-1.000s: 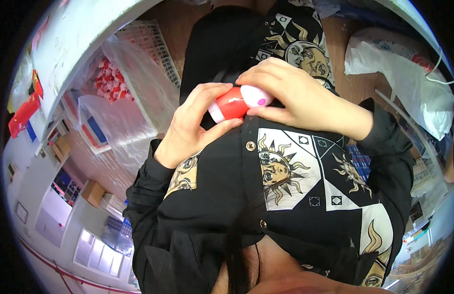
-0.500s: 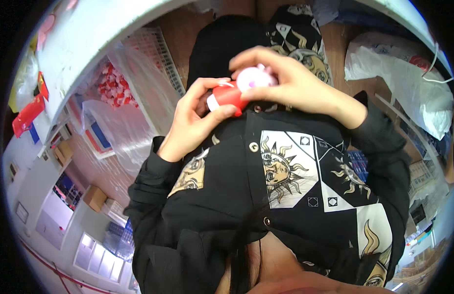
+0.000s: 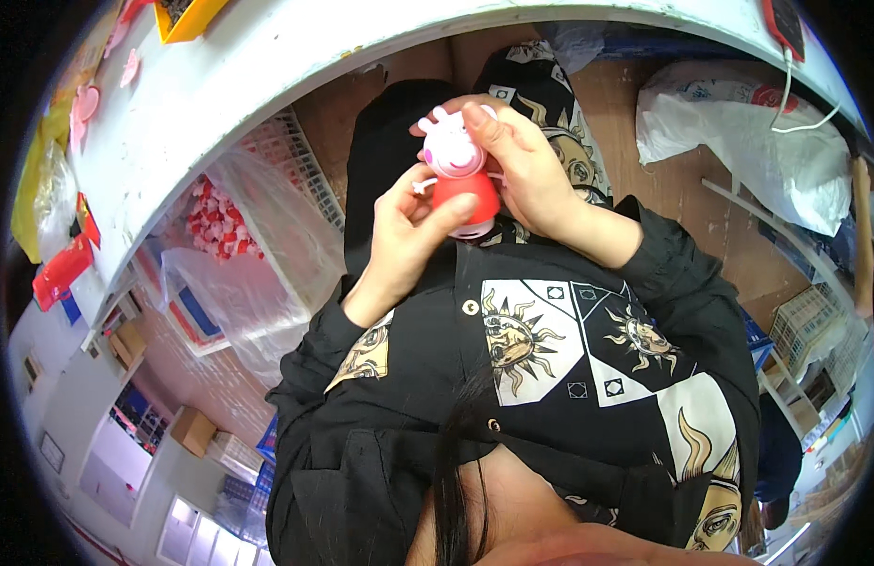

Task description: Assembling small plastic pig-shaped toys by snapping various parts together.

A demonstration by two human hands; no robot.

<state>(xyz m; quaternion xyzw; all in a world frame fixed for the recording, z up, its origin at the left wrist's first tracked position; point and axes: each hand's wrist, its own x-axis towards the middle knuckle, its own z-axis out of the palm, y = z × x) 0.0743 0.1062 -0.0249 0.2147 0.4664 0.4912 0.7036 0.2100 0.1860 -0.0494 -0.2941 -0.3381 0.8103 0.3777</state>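
Both hands hold a small pig figure toy [image 3: 458, 170] in front of the person's chest, below the curved white table edge [image 3: 267, 85]. The left hand [image 3: 404, 236] clamps the toy's red body: the thumb lies across the near face and the remaining fingers wrap the far side. The right hand [image 3: 522, 170] closes on the pink head, with the forefinger laid over the top of the head and the other fingers curled behind it. The toy therefore sits between the two sets of fingertips, head above the left thumb, base just below it. A thin white part projects from the body beside the left thumb; it may be an arm, but the view is too small to confirm. The step in hand appears to be fitting or seating the head on the body. A next move would likely call for a steady left grip and a controlled press or twist from the right fingers. A clear bag of red and white items [image 3: 220, 222] lies well apart, left of the left hand.
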